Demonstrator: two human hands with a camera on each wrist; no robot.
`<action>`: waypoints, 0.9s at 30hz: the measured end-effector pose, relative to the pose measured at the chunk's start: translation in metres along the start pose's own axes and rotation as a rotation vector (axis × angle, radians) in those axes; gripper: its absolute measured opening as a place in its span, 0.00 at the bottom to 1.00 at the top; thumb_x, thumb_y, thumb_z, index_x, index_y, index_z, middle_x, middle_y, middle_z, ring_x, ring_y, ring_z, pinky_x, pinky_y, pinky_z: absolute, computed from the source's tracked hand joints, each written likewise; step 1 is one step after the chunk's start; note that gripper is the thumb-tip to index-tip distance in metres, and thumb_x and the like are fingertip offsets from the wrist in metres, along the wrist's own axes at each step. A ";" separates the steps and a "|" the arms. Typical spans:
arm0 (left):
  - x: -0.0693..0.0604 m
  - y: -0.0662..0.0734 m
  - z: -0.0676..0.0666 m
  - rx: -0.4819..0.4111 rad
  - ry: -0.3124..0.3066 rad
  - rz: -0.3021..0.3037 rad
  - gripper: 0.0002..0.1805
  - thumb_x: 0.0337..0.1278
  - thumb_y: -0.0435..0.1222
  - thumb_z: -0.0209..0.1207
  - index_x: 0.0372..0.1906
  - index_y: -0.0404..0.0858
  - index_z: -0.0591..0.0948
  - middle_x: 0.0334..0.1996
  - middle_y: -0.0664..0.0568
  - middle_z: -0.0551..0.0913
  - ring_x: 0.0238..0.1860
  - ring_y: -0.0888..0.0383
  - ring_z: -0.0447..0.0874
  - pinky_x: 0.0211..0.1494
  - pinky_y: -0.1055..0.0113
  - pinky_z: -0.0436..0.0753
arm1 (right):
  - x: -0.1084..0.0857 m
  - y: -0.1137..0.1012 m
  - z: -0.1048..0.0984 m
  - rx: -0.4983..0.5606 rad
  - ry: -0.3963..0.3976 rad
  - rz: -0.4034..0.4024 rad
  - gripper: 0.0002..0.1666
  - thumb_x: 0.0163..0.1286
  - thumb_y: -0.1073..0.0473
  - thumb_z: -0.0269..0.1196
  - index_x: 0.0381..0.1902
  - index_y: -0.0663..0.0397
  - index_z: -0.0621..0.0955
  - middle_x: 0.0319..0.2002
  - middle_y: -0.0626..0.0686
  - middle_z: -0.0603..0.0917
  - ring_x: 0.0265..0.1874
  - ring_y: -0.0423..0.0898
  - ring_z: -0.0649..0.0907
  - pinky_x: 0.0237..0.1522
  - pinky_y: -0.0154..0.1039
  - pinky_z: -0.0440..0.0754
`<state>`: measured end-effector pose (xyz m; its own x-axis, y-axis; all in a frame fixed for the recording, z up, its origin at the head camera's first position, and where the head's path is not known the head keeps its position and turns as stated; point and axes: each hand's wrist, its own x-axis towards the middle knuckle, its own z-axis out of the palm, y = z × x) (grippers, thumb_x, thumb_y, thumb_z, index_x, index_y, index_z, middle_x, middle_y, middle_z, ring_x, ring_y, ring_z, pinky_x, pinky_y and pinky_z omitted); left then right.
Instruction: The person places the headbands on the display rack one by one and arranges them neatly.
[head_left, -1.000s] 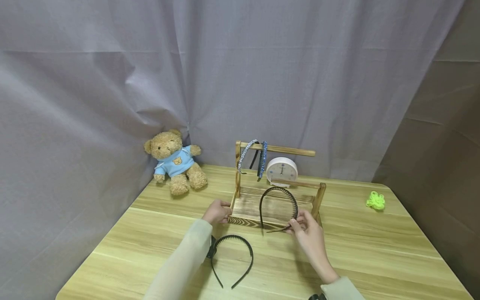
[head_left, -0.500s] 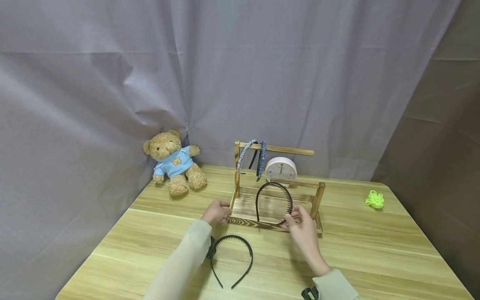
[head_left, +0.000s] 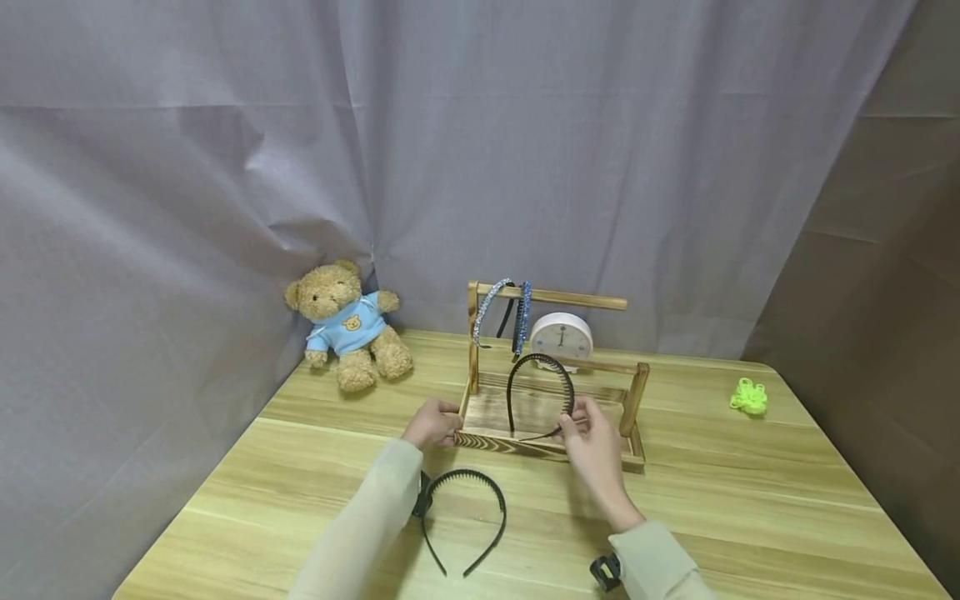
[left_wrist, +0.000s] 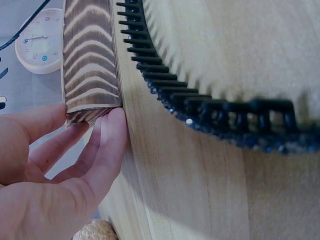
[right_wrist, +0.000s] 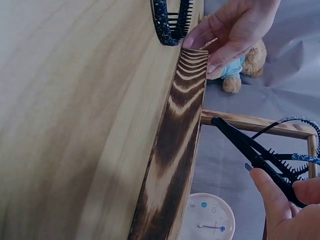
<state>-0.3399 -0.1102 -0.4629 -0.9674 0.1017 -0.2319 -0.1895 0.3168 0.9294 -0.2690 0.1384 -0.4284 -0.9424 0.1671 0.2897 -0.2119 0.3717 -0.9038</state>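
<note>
My left hand [head_left: 433, 422] holds the front left corner of a wooden rack [head_left: 510, 446], thumb on one side and fingers on the other in the left wrist view. My right hand [head_left: 597, 446] pinches a black toothed headband [head_left: 510, 398] by its lower right side, upright in front of the rack's low bar. Over the rack's upper bar hang a silver glitter headband [head_left: 487, 307] and a blue glitter headband [head_left: 525, 317]. Another black toothed headband [head_left: 503, 510], its outer edge glittery in the left wrist view [left_wrist: 172, 97], lies on the table near my left forearm.
Behind the rack stands a round white clock [head_left: 561, 337]. A teddy bear [head_left: 348, 332] in a blue shirt sits at the back left. One bright green flower-shaped thing [head_left: 748, 397] lies at the right of the wooden table [head_left: 750, 500]. Grey curtain hangs behind.
The right hand has moved left and farther back with the headband, bringing it closer to the rack. My left hand keeps its hold on the rack's corner.
</note>
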 end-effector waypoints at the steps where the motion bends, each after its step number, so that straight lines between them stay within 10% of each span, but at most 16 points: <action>1: 0.000 0.000 0.000 0.004 0.001 0.000 0.24 0.65 0.28 0.55 0.64 0.23 0.70 0.24 0.50 0.75 0.20 0.63 0.68 0.24 0.72 0.78 | 0.001 0.000 0.001 -0.004 0.003 0.001 0.11 0.68 0.69 0.58 0.48 0.65 0.76 0.39 0.62 0.79 0.35 0.55 0.85 0.37 0.42 0.88; 27: 0.000 0.000 -0.001 -0.015 -0.003 0.005 0.23 0.66 0.26 0.53 0.63 0.22 0.71 0.18 0.53 0.70 0.18 0.64 0.66 0.21 0.74 0.75 | 0.012 -0.001 0.006 -0.036 0.033 -0.003 0.12 0.69 0.66 0.58 0.50 0.62 0.76 0.40 0.61 0.80 0.37 0.60 0.86 0.32 0.36 0.87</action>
<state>-0.3404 -0.1106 -0.4629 -0.9678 0.1060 -0.2284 -0.1874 0.3024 0.9346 -0.2821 0.1341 -0.4258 -0.9327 0.1954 0.3033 -0.2049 0.4050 -0.8911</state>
